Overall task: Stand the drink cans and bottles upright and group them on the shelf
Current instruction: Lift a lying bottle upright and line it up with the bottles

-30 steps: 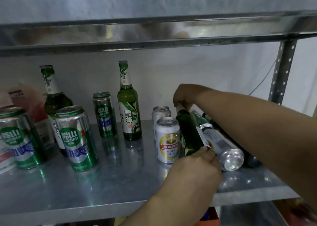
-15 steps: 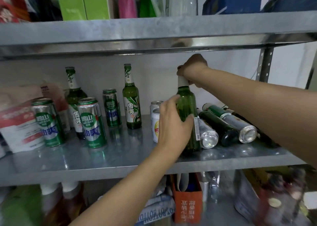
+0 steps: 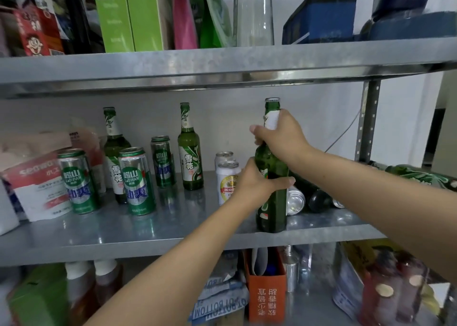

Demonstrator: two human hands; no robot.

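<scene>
A green glass bottle (image 3: 271,202) stands upright near the front edge of the metal shelf (image 3: 148,236). My right hand (image 3: 279,134) grips its neck and my left hand (image 3: 257,181) wraps its body. To the left stand two green bottles (image 3: 190,152) (image 3: 114,150), three green cans (image 3: 137,181) (image 3: 78,181) (image 3: 162,161) and two white cans (image 3: 226,181). Behind the held bottle, a silver can (image 3: 295,199) and a dark bottle (image 3: 317,198) lie on their sides. Another green bottle (image 3: 418,175) lies behind my right forearm.
A red and white packet (image 3: 37,184) leans at the shelf's left end. The upper shelf (image 3: 222,63) hangs low over the bottle tops, loaded with boxes and a glass vase. A perforated upright post (image 3: 366,120) stands at the right. Boxes and jars fill the level below.
The green bottle went from lying tilted among the cans to standing upright on the shelf front. My right hand slid from its cap down to the neck. The camera pulled back.
</scene>
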